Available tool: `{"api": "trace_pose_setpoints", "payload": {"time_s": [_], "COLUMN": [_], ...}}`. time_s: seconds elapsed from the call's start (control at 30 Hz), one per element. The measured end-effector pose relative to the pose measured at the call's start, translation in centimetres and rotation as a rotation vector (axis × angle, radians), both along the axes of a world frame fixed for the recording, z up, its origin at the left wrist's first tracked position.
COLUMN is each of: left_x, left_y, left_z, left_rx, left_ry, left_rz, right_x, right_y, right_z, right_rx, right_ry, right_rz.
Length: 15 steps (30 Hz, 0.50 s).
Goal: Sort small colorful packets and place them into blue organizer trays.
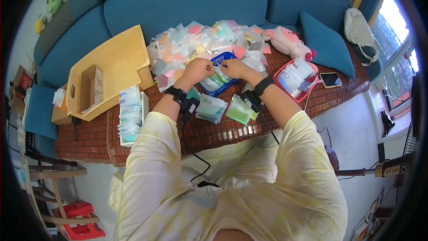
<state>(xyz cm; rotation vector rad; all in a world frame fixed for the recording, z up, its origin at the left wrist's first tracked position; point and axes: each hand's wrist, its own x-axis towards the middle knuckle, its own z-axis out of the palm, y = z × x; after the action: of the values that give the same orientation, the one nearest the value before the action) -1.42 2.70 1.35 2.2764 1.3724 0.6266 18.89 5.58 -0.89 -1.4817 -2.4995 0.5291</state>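
Note:
My left hand [199,69] and my right hand [235,68] are close together over a blue plastic basket [216,92], fingers curled inward. A pale translucent edge shows between the fingertips, too small to tell whether either hand grips it. Inside the basket lie small clear packets [212,82], some with green contents. Just beyond rises a large heap of small translucent bags [204,42] holding pink, orange, yellow and teal pieces. Nearer my body, below the basket, rest a stack of teal packets [211,107] and a packet of green contents [239,109]. Both wrists wear black straps with cabled devices.
At left stand a yellow plastic bin [123,53] holding a cardboard box and a white tray [145,107] of upright packets. At right are a red basket [276,73] of packets, a pink plush toy [289,42] and a phone [330,79]. A blue sofa [187,0] runs behind.

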Motion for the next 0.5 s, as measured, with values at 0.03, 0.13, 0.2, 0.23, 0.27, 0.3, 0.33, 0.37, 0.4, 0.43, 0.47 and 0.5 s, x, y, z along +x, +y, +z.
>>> {"api": "trace_pose_setpoints", "payload": {"time_s": [0.03, 0.13, 0.2, 0.23, 0.27, 0.3, 0.33, 0.37, 0.4, 0.43, 0.47, 0.5], "left_x": [-0.3, -0.9, -0.9, -0.9, -0.8, -0.9, -0.8, -0.9, -0.7, -0.4, -0.3, -0.2], "left_y": [0.1, 0.9, 1.3, 1.4, 1.4, 1.6, 1.8, 2.0, 2.0, 1.9, 1.7, 1.4], "left_z": [-0.1, -0.9, -1.2, -1.2, -1.2, -1.4, -1.6, -1.8, -1.8, -1.9, -1.9, -1.7], "left_rx": [-0.013, -0.009, 0.002, -0.021, -0.043, -0.041, -0.001, 0.04, 0.039, 0.036, 0.033, 0.03], "left_ry": [0.005, 0.023, 0.036, 0.058, 0.079, 0.079, 0.122, 0.164, 0.163, 0.143, 0.123, 0.122], "left_rz": [-0.018, -0.116, -0.192, -0.2, -0.207, -0.206, -0.237, -0.267, -0.268, -0.244, -0.219, -0.221], "right_x": [0.1, 1.8, 2.6, 2.7, 2.7, 2.7, 2.7, 2.6, 2.7, 2.7, 2.7, 2.6], "right_y": [-0.1, 0.6, 0.8, 0.7, 0.7, 0.9, 1.1, 1.2, 1.3, 1.3, 1.4, 1.3], "right_z": [0.6, 1.2, 1.2, 1.4, 1.3, 1.4, 1.5, 1.4, 1.3, 1.1, 1.0, 0.9], "right_rx": [0.0, -0.14, -0.108, -0.077, -0.08, -0.045, -0.009, -0.007, 0.019, 0.045, 0.044, 0.049], "right_ry": [0.001, 0.059, 0.032, 0.005, 0.004, 0.016, 0.027, 0.027, 0.085, 0.142, 0.141, 0.125], "right_rz": [0.002, 0.108, 0.049, -0.006, -0.006, 0.003, 0.012, 0.014, -0.024, -0.062, -0.063, -0.069]}}
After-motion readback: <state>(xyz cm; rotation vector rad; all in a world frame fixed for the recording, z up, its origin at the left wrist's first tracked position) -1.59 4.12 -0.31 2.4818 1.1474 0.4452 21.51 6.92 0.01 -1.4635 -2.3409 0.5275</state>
